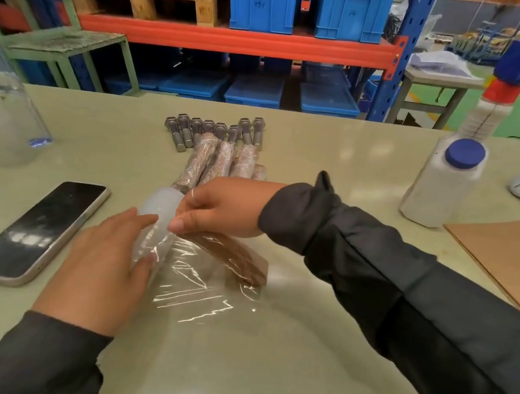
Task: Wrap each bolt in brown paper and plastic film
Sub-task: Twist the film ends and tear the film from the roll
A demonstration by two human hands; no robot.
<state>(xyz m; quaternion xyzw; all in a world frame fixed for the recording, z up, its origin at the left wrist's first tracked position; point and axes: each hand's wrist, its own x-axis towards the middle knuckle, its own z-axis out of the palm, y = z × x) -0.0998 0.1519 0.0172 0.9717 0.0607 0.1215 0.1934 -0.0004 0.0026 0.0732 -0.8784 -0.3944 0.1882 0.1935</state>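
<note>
Both hands working film roll: left hand pressing it flat-fingered, right hand pinching film edge. Pulling taut over paper-wrapped bolt advisable, avoiding wrinkles.

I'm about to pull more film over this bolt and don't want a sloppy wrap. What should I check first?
1. Left hand steadies the film roll: ok.
2. Right hand pinches the film edge: ok.
3. Paper-wrapped bolt lies on the film sheet: ok.
4. Film free of creases: not ok, wrinkled.
5. Paper fully closed round the bolt: cannot tell.
6. Phone off the film: ok.
</note>
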